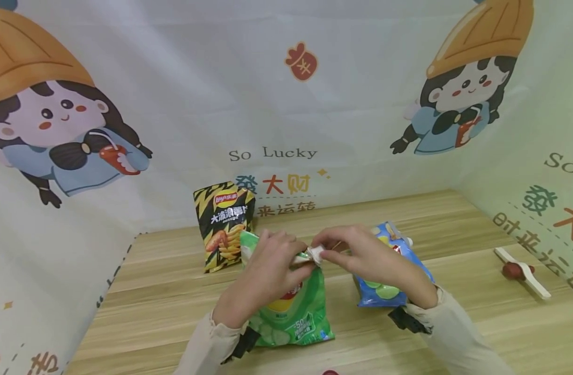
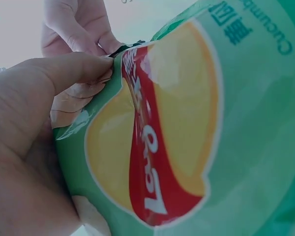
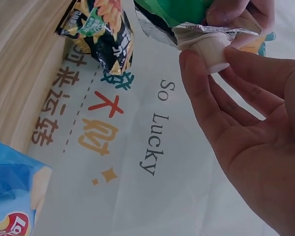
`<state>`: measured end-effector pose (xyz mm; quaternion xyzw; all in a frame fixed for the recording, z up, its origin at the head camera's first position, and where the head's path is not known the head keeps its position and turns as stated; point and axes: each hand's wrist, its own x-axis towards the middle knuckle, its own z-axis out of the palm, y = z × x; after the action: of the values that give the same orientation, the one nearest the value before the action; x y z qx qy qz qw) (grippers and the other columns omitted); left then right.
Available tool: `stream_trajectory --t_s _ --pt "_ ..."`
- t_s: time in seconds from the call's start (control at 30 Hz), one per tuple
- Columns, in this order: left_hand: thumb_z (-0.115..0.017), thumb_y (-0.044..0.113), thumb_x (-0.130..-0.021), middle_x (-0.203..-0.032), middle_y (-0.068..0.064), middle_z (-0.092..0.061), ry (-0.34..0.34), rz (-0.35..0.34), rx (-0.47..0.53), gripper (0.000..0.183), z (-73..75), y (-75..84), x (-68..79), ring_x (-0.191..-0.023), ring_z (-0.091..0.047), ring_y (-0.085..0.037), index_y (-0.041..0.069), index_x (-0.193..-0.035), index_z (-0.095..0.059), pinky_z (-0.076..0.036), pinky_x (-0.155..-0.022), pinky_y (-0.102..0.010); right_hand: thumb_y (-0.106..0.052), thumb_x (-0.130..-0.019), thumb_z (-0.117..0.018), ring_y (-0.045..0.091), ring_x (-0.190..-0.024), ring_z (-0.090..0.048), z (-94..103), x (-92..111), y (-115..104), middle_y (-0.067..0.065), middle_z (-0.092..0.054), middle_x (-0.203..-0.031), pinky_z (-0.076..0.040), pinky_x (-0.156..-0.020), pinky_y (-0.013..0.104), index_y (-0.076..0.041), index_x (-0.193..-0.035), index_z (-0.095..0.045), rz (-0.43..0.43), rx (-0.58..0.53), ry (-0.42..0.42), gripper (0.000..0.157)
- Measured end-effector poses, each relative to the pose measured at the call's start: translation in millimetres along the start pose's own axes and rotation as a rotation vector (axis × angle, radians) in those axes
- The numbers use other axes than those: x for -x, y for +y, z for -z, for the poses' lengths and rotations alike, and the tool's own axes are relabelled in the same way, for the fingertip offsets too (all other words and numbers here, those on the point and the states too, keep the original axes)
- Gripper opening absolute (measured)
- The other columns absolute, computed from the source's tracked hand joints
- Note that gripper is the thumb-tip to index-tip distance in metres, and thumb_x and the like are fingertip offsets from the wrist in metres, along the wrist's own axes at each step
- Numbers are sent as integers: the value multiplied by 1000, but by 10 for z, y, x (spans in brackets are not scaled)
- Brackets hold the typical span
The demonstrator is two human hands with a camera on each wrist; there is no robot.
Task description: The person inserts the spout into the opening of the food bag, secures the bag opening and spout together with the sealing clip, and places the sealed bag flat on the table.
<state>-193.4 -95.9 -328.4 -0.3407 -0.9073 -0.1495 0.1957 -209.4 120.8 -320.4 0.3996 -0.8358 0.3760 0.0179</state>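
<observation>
A printed cloth (image 1: 197, 120) backs the wooden bench (image 1: 150, 312). The left hand (image 1: 270, 265) has fingers curled on the green bag (image 1: 302, 317) near its top; the right hand (image 1: 368, 255) pinches a white spout (image 3: 211, 53) at its mouth. Judged risk: uneven pulling could tear the crumpled foil (image 3: 158, 32) or free the spout. Nearby stands the black bag (image 1: 223, 224); the right forearm (image 1: 415, 284) could knock the blue bag (image 1: 385, 296).

Wood-grain tabletop (image 1: 155, 312); pale backdrop (image 1: 211, 78) behind, printed cartoon figures (image 1: 66, 151), "So Lucky" lettering (image 1: 289, 152).

head: soft light, edges stretched | left wrist: top-left washed out, sheen on green bag (image 2: 187, 128) | right wrist: dim, greyish
</observation>
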Motion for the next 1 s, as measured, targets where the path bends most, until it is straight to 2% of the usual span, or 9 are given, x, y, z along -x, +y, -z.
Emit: stream_trajectory --t_s 0.23,0.33,0.53,0.6,0.7,0.83,1.0 --pt "-79 32 -83 -70 14 -54 -46 30 11 17 -21 -14 -19 -68 -45 -7 16 -85 -72 -31 -74 -31 -8 -97 -64 8 -88 -66 -9 -16 33 -1 -71 -102 -56 -77 26 -6 -115 -69 -14 11 -4 19" --pt "-79 31 -82 -70 14 -55 -60 38 26 16 -35 -26 -27 -68 -45 -7 16 -86 -73 -30 -74 -30 -9 -97 -64 9 -90 -67 -11 -16 31 1 -71 -104 -56 -77 26 -6 -115 -68 -25 12 -13 19" --pt "-79 29 -81 -71 13 -56 -51 35 25 16 -30 -62 -29 -67 -45 -8 15 -85 -72 -31 -72 -30 -14 -97 -65 18 -99 -66 24 29 -53 8 -66 -121 -55 -81 28 -5 -127 -62 -78 67 -6 31" --pt "-79 29 -81 -70 12 -55 -43 34 19 15 -24 -77 -34 -67 -45 -8 16 -83 -71 -31 -73 -31 -15 -97 -66 18 -100 -64 42 59 -108 7 -64 -122 -55 -82 31 -7 -128 -60 -85 96 14 32" --pt "-78 29 -81 -69 12 -54 -36 29 9 15 -13 -100 -44 -67 -45 -9 17 -80 -69 -31 -73 -32 -14 -96 -68 18 -100 -62 33 115 -188 3 -64 -117 -55 -81 32 -9 -122 -61 -50 140 23 28" --pt "-78 28 -82 -69 12 -54 -38 39 -3 15 -2 -130 -32 -67 -46 -9 18 -79 -68 -32 -75 -33 -14 -94 -69 12 -98 -61 -86 256 -258 -4 -64 -108 -54 -81 29 -12 -113 -62 38 210 -57 20" --pt "-77 29 -82 -68 12 -53 -42 45 -11 15 -13 -167 -5 -67 -46 -9 17 -79 -68 -34 -76 -34 -9 -92 -68 3 -92 -57 -302 548 -273 -13 -59 -101 -51 -80 21 -18 -102 -65 114 297 -236 14"
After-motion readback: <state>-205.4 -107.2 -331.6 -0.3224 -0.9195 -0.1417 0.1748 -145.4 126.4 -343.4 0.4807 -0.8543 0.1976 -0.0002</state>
